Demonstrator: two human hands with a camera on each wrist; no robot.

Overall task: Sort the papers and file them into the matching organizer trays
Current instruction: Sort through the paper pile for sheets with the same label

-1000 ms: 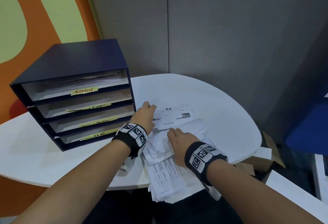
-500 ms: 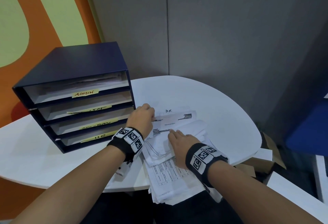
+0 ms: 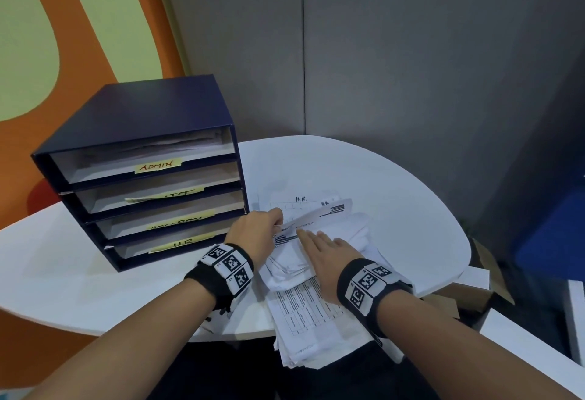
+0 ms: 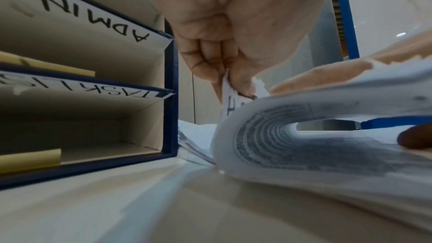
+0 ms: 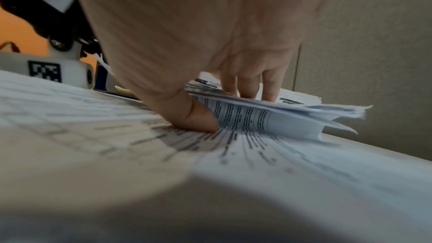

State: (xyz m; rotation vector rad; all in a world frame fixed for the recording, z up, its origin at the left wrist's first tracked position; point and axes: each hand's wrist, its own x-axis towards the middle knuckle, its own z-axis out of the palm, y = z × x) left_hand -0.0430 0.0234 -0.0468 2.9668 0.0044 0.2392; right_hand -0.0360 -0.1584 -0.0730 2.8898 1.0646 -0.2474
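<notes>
A loose pile of printed papers (image 3: 304, 314) lies on the white table, overhanging its near edge. Its upper sheets are folded back in a curl (image 4: 268, 136). My left hand (image 3: 275, 220) pinches the left corner of the top sheet (image 3: 319, 214) between thumb and fingers (image 4: 205, 73); that corner is lifted. My right hand (image 3: 308, 236) lies on the folded-back sheets (image 5: 268, 119), its fingers (image 5: 247, 88) on top and its thumb (image 5: 198, 119) tucked under the fold. The dark blue organizer (image 3: 142, 114) stands left, with trays labelled ADMIN (image 3: 158, 165) at the top and HR (image 3: 183, 243) at the bottom.
The round white table (image 3: 395, 209) ends close on the right. A cardboard box (image 3: 484, 273) sits on the floor below that edge, with a blue object (image 3: 550, 235) beyond. Grey partition walls stand behind. The organizer's right wall (image 4: 170, 99) is just left of my left hand.
My left hand went from lying flat on the papers to curling and pinching the top sheet's corner, raising it. My right hand slid slightly forward on the folded sheets.
</notes>
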